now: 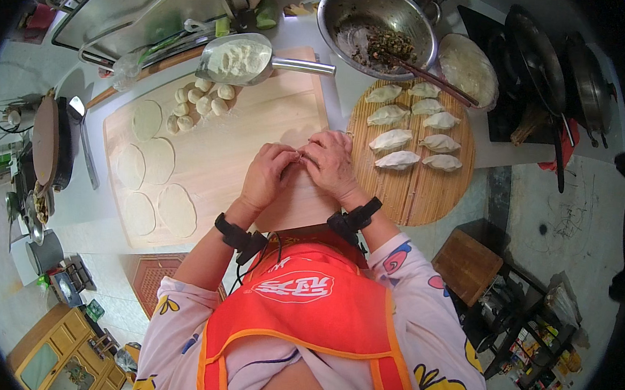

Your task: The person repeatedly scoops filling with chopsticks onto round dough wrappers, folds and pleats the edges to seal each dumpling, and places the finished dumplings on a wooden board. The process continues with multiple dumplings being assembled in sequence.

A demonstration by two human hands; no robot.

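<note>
Over the front right of the wooden board (pixel 259 126), my left hand (pixel 267 174) and my right hand (pixel 331 166) meet, fingertips pinched together. Between them shows a small pale edge of dough, a dumpling (pixel 299 158) mostly covered by my fingers. Several round flat wrappers (pixel 177 209) lie at the board's left side. Behind them is a cluster of small dough balls (pixel 203 105). Right of my right hand, a round bamboo mat (pixel 414 195) carries two columns of folded dumplings (pixel 391 140).
A metal scoop of flour (pixel 236 59) rests at the board's back edge. Behind the mat stands a steel bowl of filling (pixel 378 36) with chopsticks (pixel 436 83) across its rim. A bag-covered pale lump (pixel 467 69) sits beside it. Dark pans (pixel 536 58) stand on the far right.
</note>
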